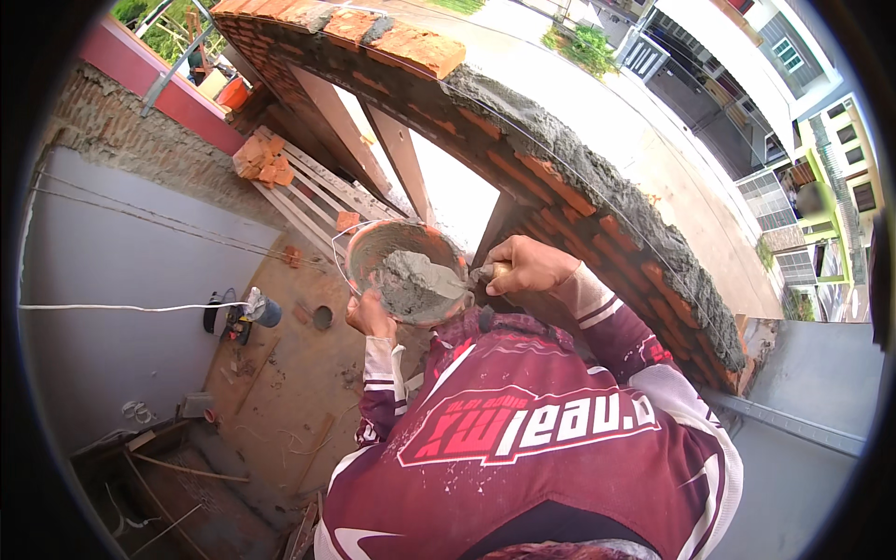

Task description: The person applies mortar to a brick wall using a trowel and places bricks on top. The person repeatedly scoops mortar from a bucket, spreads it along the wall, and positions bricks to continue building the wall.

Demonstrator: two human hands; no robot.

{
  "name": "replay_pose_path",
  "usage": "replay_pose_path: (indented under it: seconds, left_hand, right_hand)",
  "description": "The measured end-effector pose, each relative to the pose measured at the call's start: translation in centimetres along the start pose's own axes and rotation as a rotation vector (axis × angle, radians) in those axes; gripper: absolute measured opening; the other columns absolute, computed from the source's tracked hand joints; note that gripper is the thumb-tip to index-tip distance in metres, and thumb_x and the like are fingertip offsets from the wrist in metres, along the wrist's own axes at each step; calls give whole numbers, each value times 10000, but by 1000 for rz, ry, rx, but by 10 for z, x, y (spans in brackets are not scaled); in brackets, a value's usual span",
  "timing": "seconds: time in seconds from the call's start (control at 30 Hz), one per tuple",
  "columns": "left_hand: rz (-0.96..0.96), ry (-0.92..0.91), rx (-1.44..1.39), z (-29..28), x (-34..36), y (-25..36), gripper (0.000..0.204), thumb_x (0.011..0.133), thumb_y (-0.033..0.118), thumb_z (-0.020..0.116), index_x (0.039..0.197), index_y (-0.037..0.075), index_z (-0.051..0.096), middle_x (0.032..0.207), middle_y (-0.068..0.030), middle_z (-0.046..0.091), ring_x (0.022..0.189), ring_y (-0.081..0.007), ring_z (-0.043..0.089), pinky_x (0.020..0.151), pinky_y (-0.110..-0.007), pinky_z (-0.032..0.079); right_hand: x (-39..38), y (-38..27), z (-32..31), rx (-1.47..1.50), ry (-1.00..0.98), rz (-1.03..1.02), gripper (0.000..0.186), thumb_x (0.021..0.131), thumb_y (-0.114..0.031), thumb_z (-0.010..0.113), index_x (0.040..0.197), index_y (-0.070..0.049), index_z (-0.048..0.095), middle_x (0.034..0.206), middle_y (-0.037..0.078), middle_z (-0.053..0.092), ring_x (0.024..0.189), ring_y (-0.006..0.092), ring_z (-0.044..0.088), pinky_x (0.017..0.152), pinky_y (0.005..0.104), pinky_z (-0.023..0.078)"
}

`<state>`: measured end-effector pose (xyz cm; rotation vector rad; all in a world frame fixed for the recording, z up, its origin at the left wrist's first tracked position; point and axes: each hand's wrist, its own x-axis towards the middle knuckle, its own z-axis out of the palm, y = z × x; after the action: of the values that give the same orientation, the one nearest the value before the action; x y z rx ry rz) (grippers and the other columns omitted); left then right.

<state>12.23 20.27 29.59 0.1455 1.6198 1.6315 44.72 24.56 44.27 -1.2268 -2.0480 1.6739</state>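
Note:
My left hand [371, 315] is closed on the near left rim of an orange bucket [366, 245] with a wire handle. Grey wet mortar [422, 283] is heaped inside it. At the bucket's right rim my right hand [534, 265] grips the wooden handle of a trowel [502, 272]. The trowel's mortar-caked front end points toward the bucket; its blade is mostly hidden. Just beyond my hands runs a curved brick wall [551, 182], with a thick bed of grey mortar [597, 168] along its top. Orange bricks [411, 47] lie on the wall's far left part.
A thin string runs along the wall top. Wooden planks [313, 191] carry a stack of bricks [264, 161] left of the bucket. Far below is a dirty floor [280, 373] with scattered debris. A white cable [131, 307] crosses at left. A street [691, 187] lies beyond the wall.

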Motion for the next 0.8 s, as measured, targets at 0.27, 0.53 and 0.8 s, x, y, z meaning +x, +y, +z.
replay_pose_path:
  seconds: [0.27,0.53,0.8]
  left_hand:
    - [79,104,63,-7,15,7,477,694,-63,540,1153,-84,672,984,-134,691,744,-253,693,630,-395,576]
    - [310,-199,191,48,-6,10,527,717,-90,549,1218,-88,712,1145,-63,721,838,-140,694,739,-284,563]
    - [844,-535,434,96,-37,22,136,742,-54,600,843,-127,653,1300,-197,710,1100,-267,706,951,-346,523]
  right_hand:
    - [-47,31,-37,126,755,356,317,952,-257,700,934,58,683,701,60,642,550,129,613,514,310,492]
    - [-32,30,19,-346,481,416,338,929,-262,638,1007,61,697,868,264,724,878,381,741,726,468,572]
    - [35,38,32,-831,389,281,267,885,-246,613,949,-16,730,956,262,739,865,416,732,735,500,592]
